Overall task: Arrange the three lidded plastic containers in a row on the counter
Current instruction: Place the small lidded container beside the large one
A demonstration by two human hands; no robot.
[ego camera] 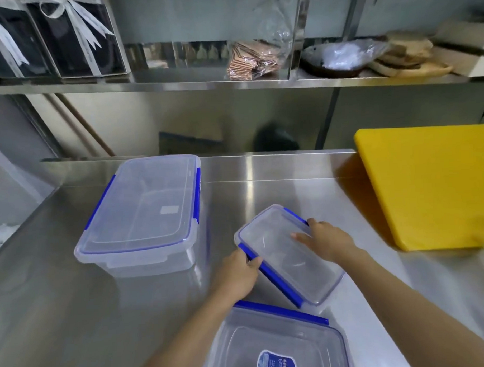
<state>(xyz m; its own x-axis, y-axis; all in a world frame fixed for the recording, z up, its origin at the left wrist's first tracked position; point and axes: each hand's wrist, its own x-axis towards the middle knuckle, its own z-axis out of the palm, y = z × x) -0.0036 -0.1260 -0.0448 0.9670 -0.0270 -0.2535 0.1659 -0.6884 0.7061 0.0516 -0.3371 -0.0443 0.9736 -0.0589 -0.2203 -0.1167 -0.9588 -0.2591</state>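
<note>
Here, two bare hands are holding a small tub [288, 254], a clear lidded plastic container with blue clips, at the middle of a steel table [61, 299]. The left hand [238, 274] is gripping the tub's left long edge, fingers curling over the blue clip. The right hand [328, 239] is resting on the lid near its far right edge, fingers spreading across the clear plastic and thumb lying at the rim. The tub is sitting at an angle, its far end pointing left; whether it is touching the table cannot be told.

A large tub [143, 211], lid clipped on, is standing on the table to the far left, well apart from the small one. A third tub [279, 344] with a blue label on its lid is sitting at the near edge, just below the small tub.

A yellow board [433, 185] is lying on the table at the right. A steel shelf [232, 83] is running above, carrying a bag of biscuits [251, 60] and dark ribboned boxes [52, 39].
</note>
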